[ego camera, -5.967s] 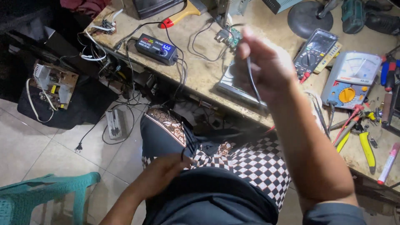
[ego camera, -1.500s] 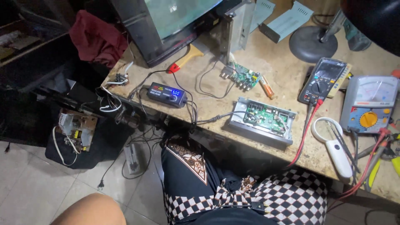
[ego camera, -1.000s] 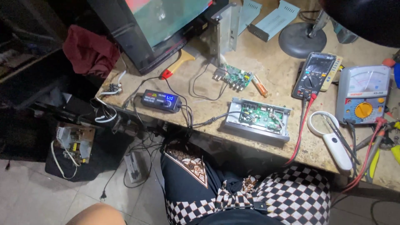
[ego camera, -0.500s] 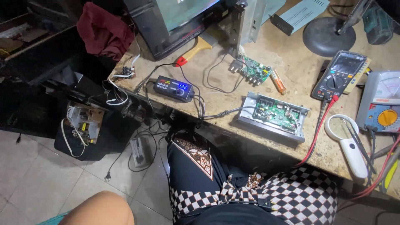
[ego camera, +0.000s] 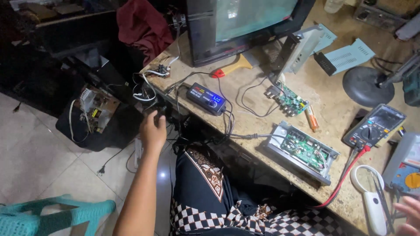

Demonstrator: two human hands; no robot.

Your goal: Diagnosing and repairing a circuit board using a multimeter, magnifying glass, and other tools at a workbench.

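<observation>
My left hand reaches out past my knee to the tangle of black cables hanging at the workbench's left edge. Its fingers point at a dark plug there and seem to hold nothing. Just above on the bench lies a black power adapter with a lit blue display. Only the fingertips of my right hand show at the lower right corner, spread apart, beside a white handheld magnifier. An open metal case with a green circuit board sits at the bench's front edge, wired to the adapter.
On the bench stand an old television, a small green board, a digital multimeter with red leads, an analog meter and a lamp base. A circuit board on a black case and a turquoise chair are on the floor.
My left arm has risen from the bottom edge and stretched forward to the cables under the bench. My right fingertips have come in at the lower right. The view has shifted left.
</observation>
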